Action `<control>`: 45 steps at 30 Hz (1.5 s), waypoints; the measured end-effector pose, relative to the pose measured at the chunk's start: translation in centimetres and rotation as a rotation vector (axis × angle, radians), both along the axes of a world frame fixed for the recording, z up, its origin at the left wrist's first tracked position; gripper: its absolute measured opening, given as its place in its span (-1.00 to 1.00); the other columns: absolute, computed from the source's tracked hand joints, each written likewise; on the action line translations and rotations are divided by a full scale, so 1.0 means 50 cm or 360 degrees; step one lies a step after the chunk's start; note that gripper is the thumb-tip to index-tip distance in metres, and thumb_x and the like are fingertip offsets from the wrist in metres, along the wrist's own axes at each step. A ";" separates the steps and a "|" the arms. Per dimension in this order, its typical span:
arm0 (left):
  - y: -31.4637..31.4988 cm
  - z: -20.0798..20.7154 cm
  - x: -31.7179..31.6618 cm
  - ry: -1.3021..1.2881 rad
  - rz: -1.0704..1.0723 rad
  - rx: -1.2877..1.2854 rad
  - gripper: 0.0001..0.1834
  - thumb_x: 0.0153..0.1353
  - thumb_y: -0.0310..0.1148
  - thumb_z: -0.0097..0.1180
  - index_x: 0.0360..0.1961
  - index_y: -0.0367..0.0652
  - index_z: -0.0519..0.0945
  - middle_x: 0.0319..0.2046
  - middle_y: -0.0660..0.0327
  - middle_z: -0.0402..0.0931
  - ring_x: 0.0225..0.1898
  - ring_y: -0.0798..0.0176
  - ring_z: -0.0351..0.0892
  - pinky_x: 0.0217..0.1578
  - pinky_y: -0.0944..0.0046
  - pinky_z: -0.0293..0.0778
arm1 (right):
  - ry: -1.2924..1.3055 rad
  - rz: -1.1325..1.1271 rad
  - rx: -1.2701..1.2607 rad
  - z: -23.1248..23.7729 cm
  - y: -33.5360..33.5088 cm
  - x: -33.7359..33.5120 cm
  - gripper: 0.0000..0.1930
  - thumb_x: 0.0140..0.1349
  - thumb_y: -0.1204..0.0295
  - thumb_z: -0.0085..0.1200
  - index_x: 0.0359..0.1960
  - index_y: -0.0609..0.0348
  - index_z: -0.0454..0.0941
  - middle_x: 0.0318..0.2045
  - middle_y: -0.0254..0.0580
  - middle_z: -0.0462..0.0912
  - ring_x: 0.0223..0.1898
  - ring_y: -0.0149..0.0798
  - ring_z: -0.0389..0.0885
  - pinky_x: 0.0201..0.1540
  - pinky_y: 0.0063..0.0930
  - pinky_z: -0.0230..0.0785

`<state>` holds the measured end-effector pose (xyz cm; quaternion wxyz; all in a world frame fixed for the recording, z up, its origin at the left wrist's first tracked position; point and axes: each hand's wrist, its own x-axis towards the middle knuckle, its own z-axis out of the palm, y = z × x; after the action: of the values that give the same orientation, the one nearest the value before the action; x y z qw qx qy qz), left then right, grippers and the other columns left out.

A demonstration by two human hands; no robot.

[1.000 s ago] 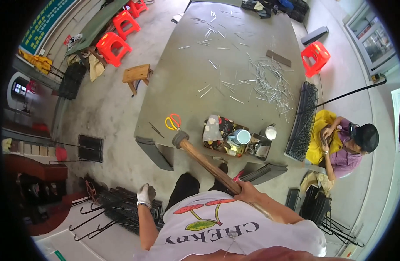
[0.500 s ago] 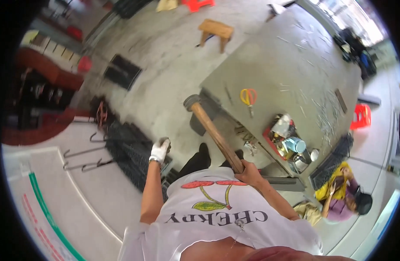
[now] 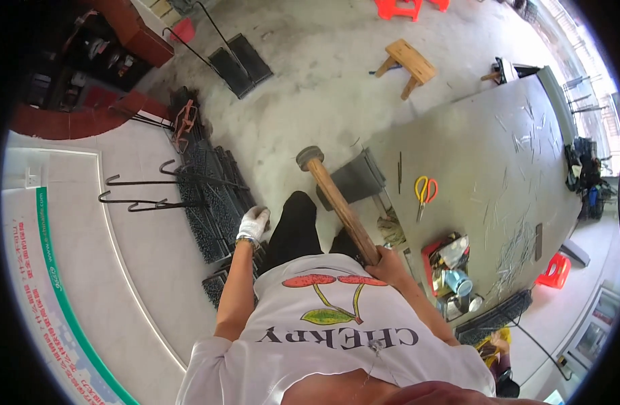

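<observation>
My right hand [image 3: 391, 266] is closed around the lower end of a long wooden-handled hammer [image 3: 340, 204]. The hammer slants up and to the left, its round dark metal head [image 3: 311, 158] above the floor in front of my legs. On my left hand [image 3: 255, 223] is a white work glove with its fingers curled in; its palm is hidden, so I cannot see whether it holds anything. That hand hangs beside my dark-trousered leg [image 3: 293, 226], close to a row of black rough-surfaced panels [image 3: 205, 192] with hooked metal rods.
At right stands a grey table [image 3: 472, 162] bearing scissors [image 3: 426, 194], thin metal pieces [image 3: 519, 233] and a red box [image 3: 428, 260] with a blue cup [image 3: 458, 282]. A wooden stool [image 3: 410, 62] is ahead. Another black panel [image 3: 241, 66] lies far left. A person [image 3: 502, 358] is at lower right.
My view has turned and shifted, so the table and stool appear further right. One leg has come forward. The hammer stays in my right hand, and my left hand still hangs at my side.
</observation>
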<state>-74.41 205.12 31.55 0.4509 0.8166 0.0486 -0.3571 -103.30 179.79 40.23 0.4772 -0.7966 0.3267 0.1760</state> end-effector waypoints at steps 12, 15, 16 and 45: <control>-0.308 -0.190 0.544 -0.0213 -0.0493 0.0139 -0.61 0.12 -0.17 0.00 -0.15 -0.25 0.55 -0.43 0.15 0.58 -0.40 0.21 0.54 -0.33 0.25 0.42 | 0.0143 -0.0349 -0.0005 0.006 -0.121 0.428 -0.52 -0.25 0.37 0.26 -0.22 0.32 0.49 -0.42 0.07 0.58 -0.37 -0.06 0.57 -0.27 -0.31 0.39; -0.303 -0.205 0.653 -0.0163 -0.0640 0.0265 -0.63 0.12 -0.20 0.00 -0.18 -0.28 0.54 -0.45 0.18 0.54 -0.45 0.31 0.48 -0.39 0.30 0.39 | 0.0201 -0.0447 0.0102 -0.014 -0.156 0.530 -0.50 -0.27 0.34 0.27 -0.23 0.34 0.49 -0.41 0.12 0.58 -0.35 -0.02 0.58 -0.24 -0.28 0.39; -0.303 -0.182 0.680 0.0014 -0.0576 0.0236 -0.63 0.13 -0.21 -0.01 -0.18 -0.29 0.53 -0.46 0.18 0.53 -0.47 0.32 0.46 -0.41 0.31 0.39 | 0.0123 -0.0500 0.0133 -0.024 -0.154 0.552 -0.51 -0.27 0.33 0.26 -0.26 0.37 0.49 -0.45 0.18 0.58 -0.38 0.04 0.58 -0.27 -0.26 0.40; -0.917 -0.065 1.221 0.0348 -0.0884 0.0601 -0.68 0.13 -0.17 0.09 -0.19 -0.16 0.53 -0.58 0.35 0.47 -0.62 0.48 0.35 -0.62 0.41 0.29 | 0.0272 -0.2423 0.1280 -0.484 -0.898 0.802 -0.78 -0.02 0.34 0.10 -0.37 0.22 0.54 -0.46 -0.15 0.55 -0.45 -0.26 0.53 -0.36 -0.40 0.41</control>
<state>-13.34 159.29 28.32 0.1697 0.8246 -0.0622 -0.5360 -63.21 134.88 16.06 0.6846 -0.1158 0.7190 -0.0300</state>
